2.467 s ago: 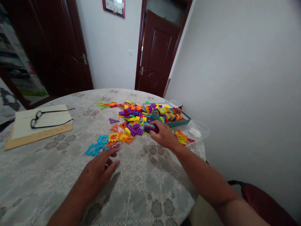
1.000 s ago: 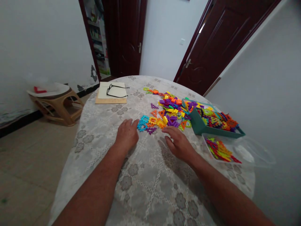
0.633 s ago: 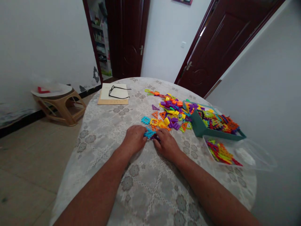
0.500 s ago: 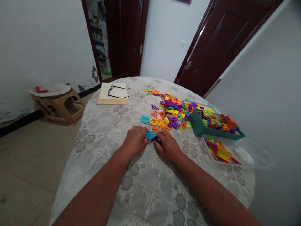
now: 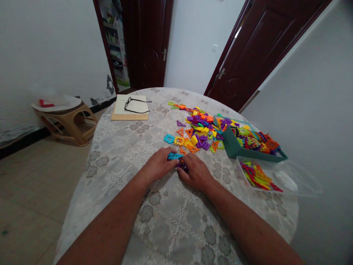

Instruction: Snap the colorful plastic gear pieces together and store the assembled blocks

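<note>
Both hands meet near the middle of the table. My left hand (image 5: 160, 163) is closed on a blue notched plastic building piece (image 5: 174, 156), seen almost edge-on. My right hand (image 5: 196, 170) grips a dark purple building piece (image 5: 182, 166) that touches the blue one; the fingers cover much of it, and I cannot tell whether the two are joined. Just beyond the hands lie a flat blue square piece (image 5: 168, 138), a yellow square piece (image 5: 179, 141) and a heap of mixed building pieces (image 5: 202, 127).
A green box (image 5: 234, 149) full of pieces stands at the right, beside a clear plastic tub (image 5: 246, 186) holding more strips. Black glasses (image 5: 136, 111) rest on an open notebook (image 5: 118, 106) at the far left. A plastic stool (image 5: 74, 127) stands left of the table.
The blue piece has tilted from showing its face to nearly edge-on. Both hands have stayed close together, and the view has shifted slightly.
</note>
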`<state>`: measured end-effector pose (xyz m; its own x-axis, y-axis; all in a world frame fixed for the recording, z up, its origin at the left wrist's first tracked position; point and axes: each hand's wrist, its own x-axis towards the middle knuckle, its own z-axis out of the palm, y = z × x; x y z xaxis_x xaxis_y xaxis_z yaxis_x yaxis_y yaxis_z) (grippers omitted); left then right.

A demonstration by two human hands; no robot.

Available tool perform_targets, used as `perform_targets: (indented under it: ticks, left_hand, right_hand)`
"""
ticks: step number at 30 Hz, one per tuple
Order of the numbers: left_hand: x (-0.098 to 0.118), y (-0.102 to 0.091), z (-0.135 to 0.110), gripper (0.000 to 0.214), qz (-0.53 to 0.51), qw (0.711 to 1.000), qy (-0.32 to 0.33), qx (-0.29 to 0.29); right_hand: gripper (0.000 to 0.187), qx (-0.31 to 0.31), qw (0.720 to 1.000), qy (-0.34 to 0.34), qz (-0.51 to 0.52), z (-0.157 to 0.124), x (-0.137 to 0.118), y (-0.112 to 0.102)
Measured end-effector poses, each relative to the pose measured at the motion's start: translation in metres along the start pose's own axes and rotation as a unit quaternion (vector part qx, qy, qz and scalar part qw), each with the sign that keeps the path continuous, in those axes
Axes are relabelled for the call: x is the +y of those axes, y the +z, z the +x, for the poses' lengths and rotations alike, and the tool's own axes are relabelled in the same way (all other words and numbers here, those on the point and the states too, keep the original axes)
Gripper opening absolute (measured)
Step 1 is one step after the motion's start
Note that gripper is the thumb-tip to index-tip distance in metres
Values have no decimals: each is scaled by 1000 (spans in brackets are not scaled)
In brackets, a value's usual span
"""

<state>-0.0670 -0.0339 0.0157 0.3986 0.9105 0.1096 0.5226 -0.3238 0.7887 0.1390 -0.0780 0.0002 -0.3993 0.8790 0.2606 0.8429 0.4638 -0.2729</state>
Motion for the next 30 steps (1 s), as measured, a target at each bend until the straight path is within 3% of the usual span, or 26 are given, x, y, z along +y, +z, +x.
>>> perform_targets:
  ticks: [6,14,19,22,24,27,30]
  left_hand:
    - [-1,-2,2,26,14,1000,9,3]
    - [-3,2,3,18,19,1000,8,9]
    - [-4,4,4,18,63,998,-6,23]
    - [-4,5,3,22,61,998,3,24]
    - [-3,6,2,22,51,998,9,23]
    - [-1,6,1,26,7,1000,-6,17]
    - [-1,5,2,35,-83,996,-42,16]
  right_hand:
    - [18,-15,1000,15,-6,0,2,-9]
    - [16,-6,1000,4,7,-1,8,-6]
    - [14,32,999,15,37,-1,14,-3]
    - [29,85,994,13,62,0,17,-3]
    - [34,90,993,-20,74,0,17,-2]
    - [21,54,993,-73,74,1,15,0]
    - [19,64,992,-71,78,1,12,3]
